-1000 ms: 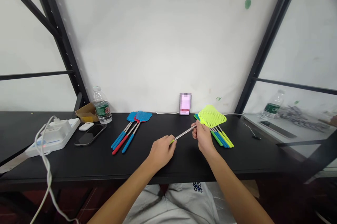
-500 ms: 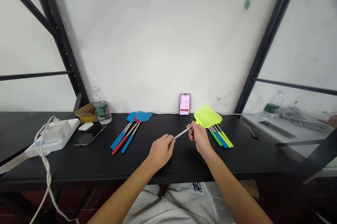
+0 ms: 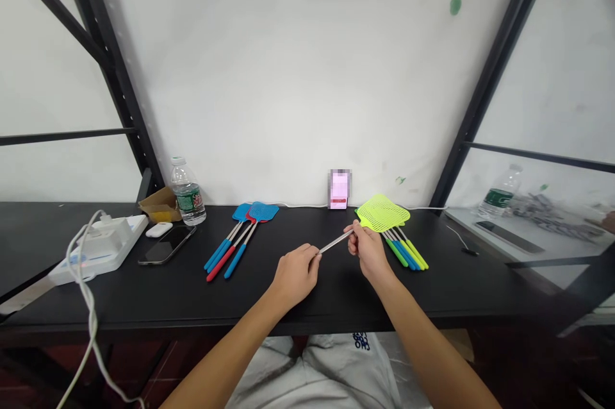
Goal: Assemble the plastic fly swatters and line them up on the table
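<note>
Both hands hold one yellow-green fly swatter (image 3: 383,213) above the black table (image 3: 177,297). My left hand (image 3: 296,273) is closed round its handle end, which the fingers hide. My right hand (image 3: 368,249) pinches the metal shaft just below the mesh head. Behind and to the right of my right hand lie several fly swatters with green, blue and yellow handles (image 3: 409,254); the held head covers most of their heads. To the left lies a group of blue and red fly swatters (image 3: 235,261), handles toward me.
At the left are a white power strip (image 3: 108,245) with cables, a dark phone (image 3: 166,245), a white case (image 3: 159,230), a cardboard box (image 3: 161,204) and a water bottle (image 3: 188,194). A lit phone (image 3: 339,190) leans on the wall. A thin cable (image 3: 464,245) lies right.
The held swatter's head has shifted slightly to the right, and the view has moved a little. Both hands keep their hold on the fly swatter.
</note>
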Available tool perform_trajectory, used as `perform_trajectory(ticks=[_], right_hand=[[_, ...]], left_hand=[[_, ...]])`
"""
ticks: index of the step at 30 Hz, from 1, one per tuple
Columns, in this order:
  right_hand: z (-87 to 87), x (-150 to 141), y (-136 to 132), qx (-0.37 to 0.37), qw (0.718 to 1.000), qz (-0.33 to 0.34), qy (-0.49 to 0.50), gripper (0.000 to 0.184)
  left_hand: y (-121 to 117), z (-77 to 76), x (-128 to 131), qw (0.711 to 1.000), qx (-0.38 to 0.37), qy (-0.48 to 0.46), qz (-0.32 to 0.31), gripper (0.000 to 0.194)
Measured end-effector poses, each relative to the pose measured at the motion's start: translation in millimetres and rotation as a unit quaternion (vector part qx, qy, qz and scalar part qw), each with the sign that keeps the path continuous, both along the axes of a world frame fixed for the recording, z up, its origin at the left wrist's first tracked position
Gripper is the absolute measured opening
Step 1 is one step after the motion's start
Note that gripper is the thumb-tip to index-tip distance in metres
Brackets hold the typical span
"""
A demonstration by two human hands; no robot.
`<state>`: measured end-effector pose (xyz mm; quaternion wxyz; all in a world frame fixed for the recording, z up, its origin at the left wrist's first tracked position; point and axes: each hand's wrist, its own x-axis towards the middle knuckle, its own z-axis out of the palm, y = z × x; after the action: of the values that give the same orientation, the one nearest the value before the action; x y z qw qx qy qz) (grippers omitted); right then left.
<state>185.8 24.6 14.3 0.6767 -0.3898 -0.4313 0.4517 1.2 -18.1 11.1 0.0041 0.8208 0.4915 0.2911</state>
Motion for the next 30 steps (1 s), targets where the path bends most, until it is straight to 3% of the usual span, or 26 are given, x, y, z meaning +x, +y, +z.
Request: perform_trajectory(ticks=[5, 11, 14, 16, 19, 21, 23, 26, 27, 30], right_hand=[[0.2, 6.2, 4.0, -0.011, 1.000, 0.000, 0.012, 0.039], [7.7, 53.8, 20.3, -0.020, 0.990, -0.116, 0.074, 0.037], [6.7, 60.4, 21.1, -0.086, 0.994, -0.070, 0.011, 0.033], [2.5, 51.0, 17.6, -0.117, 0.990, 0.006, -0.073, 0.033], [-4.7, 30.3, 10.7, -0.143, 0.955, 0.126, -0.228, 0.033], [-5.7, 22.3, 7.8, -0.136, 0.934, 0.151, -0.295, 0.033], [-1.3, 24.8, 7.2, -0.107, 0.932, 0.115, -0.328, 0.033], [12.5, 52.6, 10.1, -0.050, 0.922, -0.038, -0.381, 0.034], [16.8, 68.4, 11.7, -0.047, 0.902, -0.108, -0.416, 0.034], [19.5, 129.7, 16.5, -0.088, 0.803, -0.268, -0.525, 0.033]], left_hand=[[1.0, -1.4, -1.8, 1.000, 0.007, 0.012, 0.006, 0.025], [8.3, -1.8, -14.4, 0.999, 0.007, 0.004, 0.032, 0.024], [9.0, -3.1, -13.8, 0.999, 0.002, 0.004, 0.041, 0.024], [8.4, -4.9, -10.9, 0.998, -0.002, 0.011, 0.067, 0.025], [8.3, -7.4, -8.2, 0.994, -0.007, 0.018, 0.104, 0.025], [9.3, -8.4, -8.6, 0.993, -0.010, 0.020, 0.112, 0.025], [10.5, -8.9, -9.6, 0.993, -0.010, 0.023, 0.113, 0.025], [10.9, -8.6, -9.9, 0.993, -0.017, 0.026, 0.114, 0.024], [10.5, -8.3, -9.5, 0.993, -0.022, 0.027, 0.114, 0.025], [9.1, -7.1, -8.0, 0.993, -0.034, 0.030, 0.113, 0.026]])
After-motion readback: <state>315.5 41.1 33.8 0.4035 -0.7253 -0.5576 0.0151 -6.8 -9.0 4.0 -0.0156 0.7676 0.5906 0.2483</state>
